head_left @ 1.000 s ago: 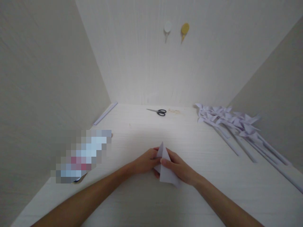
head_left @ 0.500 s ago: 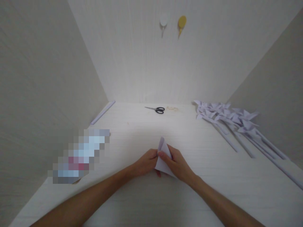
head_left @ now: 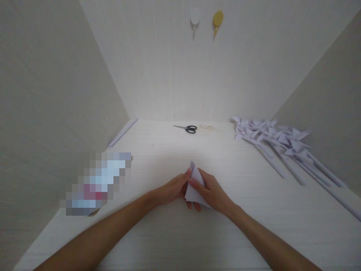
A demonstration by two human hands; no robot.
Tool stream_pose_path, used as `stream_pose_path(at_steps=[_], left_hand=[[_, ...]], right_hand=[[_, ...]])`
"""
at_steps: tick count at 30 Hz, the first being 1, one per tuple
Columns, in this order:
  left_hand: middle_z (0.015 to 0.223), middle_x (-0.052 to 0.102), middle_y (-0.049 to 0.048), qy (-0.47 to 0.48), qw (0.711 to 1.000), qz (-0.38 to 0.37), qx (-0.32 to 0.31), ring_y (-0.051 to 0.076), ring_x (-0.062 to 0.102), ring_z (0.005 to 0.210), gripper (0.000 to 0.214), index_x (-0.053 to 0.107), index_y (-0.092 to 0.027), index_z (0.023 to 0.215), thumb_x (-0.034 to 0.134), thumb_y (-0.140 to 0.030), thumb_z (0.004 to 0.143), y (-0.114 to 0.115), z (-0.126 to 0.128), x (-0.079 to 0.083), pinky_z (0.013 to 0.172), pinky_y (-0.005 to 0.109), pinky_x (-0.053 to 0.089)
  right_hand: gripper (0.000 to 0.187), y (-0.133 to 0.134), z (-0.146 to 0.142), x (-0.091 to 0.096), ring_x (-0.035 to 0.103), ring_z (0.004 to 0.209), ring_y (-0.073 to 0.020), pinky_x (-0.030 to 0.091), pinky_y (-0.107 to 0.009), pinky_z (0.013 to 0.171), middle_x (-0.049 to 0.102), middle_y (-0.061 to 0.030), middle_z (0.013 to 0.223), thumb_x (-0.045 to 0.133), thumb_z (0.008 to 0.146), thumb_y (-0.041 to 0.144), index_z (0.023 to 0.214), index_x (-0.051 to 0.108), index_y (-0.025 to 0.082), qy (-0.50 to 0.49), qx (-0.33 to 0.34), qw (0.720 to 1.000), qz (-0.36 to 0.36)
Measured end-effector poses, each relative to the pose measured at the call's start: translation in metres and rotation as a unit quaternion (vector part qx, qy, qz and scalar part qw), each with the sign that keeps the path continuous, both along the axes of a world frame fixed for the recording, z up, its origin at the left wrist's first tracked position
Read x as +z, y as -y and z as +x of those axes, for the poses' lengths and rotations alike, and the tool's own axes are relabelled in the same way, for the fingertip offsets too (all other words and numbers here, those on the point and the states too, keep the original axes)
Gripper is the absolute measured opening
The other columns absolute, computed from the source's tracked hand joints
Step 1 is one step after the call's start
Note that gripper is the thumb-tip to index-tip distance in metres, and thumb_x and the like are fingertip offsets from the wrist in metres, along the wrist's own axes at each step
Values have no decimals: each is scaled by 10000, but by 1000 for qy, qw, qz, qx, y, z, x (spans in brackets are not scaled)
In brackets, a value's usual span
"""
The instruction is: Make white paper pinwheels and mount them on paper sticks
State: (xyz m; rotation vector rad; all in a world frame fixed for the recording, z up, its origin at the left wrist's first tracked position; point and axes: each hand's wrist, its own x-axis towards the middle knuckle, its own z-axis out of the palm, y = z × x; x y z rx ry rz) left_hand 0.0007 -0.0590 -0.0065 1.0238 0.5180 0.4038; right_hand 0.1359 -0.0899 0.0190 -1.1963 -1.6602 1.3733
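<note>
Pinching the folded white paper (head_left: 194,195), a flat-faced wedge, the left hand (head_left: 175,189) grips its left edge, the right hand (head_left: 213,191) its right side, over the near centre of the pale, streaked desk (head_left: 152,165).

You work in a small indoor corner, similar to a booth for paper craft; whether it belongs to a home or to a workshop, I cannot tell. Your pale table (head_left: 149,150) is enclosed by the back wall (head_left: 158,67), the left wall (head_left: 50,86) and the right wall (head_left: 332,90). On the back wall you have a white hook (head_left: 195,17) and a yellow hook (head_left: 218,18). The craft character is shown by the scissors (head_left: 191,129), the folded paper (head_left: 194,195) before you and the paper pinwheels (head_left: 296,145) at the right.
</note>
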Motion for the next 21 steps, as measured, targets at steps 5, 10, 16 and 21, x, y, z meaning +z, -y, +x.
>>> stream_pose_path(at_steps=[5, 10, 16, 21], left_hand=[[594, 614, 105, 9, 1000, 3, -12, 164, 595, 483, 650, 552, -55, 867, 267, -619, 715, 0, -1, 2, 355, 192, 404], [540, 588, 64, -25, 999, 25, 0, 132, 577, 466, 493, 559, -65, 736, 383, -526, 732, 1, -1, 8, 349, 173, 384], [603, 590, 14, -47, 996, 45, 63, 81, 556, 471, 288, 548, -103, 790, 585, -356, 658, -1, 1, 11, 363, 134, 369], [692, 622, 17, -97, 971, 116, 186, 65, 558, 506, 244, 591, -106, 783, 636, -271, 610, 0, 2, 14, 515, 174, 463]], right_hand=[[187, 1, 1, 5, 542, 381, -127, 396, -223, 345, 600, 4, 564, 426, 783, 389, 806, 425, 203, 4, 22, 1000, 0], [184, 1, 2, 3, 559, 421, -131, 414, -229, 368, 605, -7, 608, 414, 790, 386, 812, 419, 204, -13, 46, 999, -9], [164, -4, 1, -9, 523, 452, -115, 404, -232, 409, 564, -6, 630, 462, 757, 333, 791, 462, 173, 10, -64, 997, 30], [169, -11, 5, -15, 480, 597, -141, 381, -240, 495, 542, -24, 654, 509, 709, 321, 724, 516, 153, 42, -215, 969, 116]])
